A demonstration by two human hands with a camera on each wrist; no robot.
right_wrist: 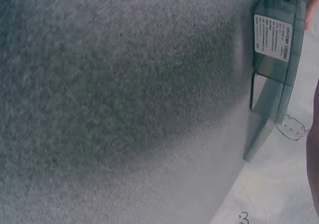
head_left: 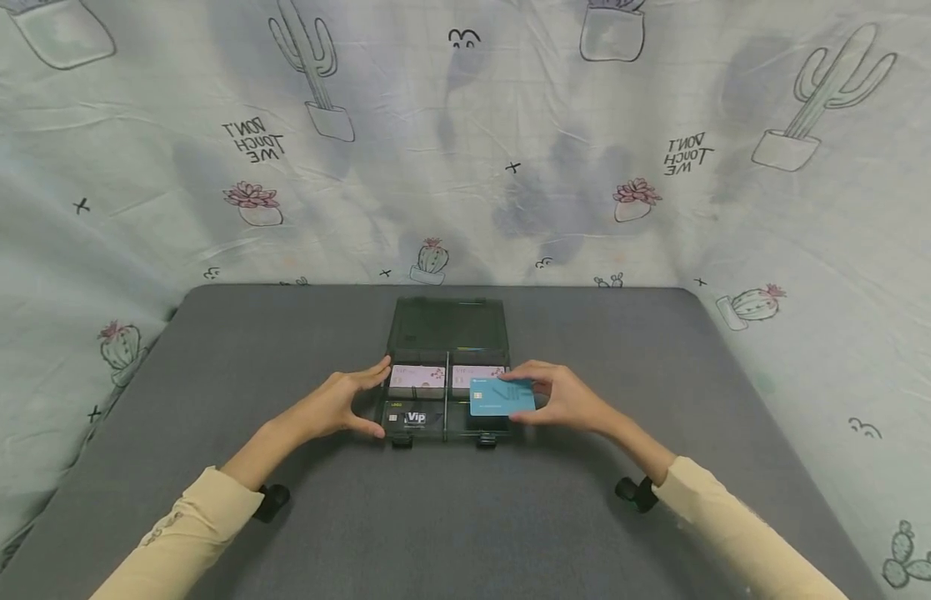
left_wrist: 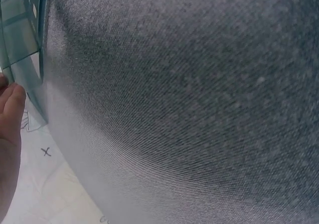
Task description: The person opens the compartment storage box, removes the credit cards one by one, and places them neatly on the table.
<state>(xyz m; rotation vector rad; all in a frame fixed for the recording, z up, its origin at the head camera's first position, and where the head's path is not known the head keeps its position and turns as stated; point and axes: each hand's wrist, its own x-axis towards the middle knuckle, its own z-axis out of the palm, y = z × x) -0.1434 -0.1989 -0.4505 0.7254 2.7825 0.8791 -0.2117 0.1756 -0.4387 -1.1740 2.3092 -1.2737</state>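
Cream sleeves [head_left: 213, 504], right hand [head_left: 561, 397] pinching blue card [head_left: 491, 398] partly hiding pink card [head_left: 473, 372], left hand [head_left: 341, 406] spread against box [head_left: 446, 400], printed cloth [head_left: 465, 108] behind.

Left fingers [head_left: 371, 375] stretch nearly straight — right fingers [head_left: 536, 372] bend in a pinch.

Place: a makeshift screened-off work spot; whether inside a home, office or studio cannot be told.
Broad grey tabletop [head_left: 435, 525] with rounded far corners: covered in woven fabric.
Wrinkled pale cloth hangings [head_left: 465, 117]: stand as walls behind the tabletop and along both sides.
Printed green-and-pink potted cactus [head_left: 432, 258], black lettering [head_left: 253, 139]: a household-curtain pattern on that cloth.
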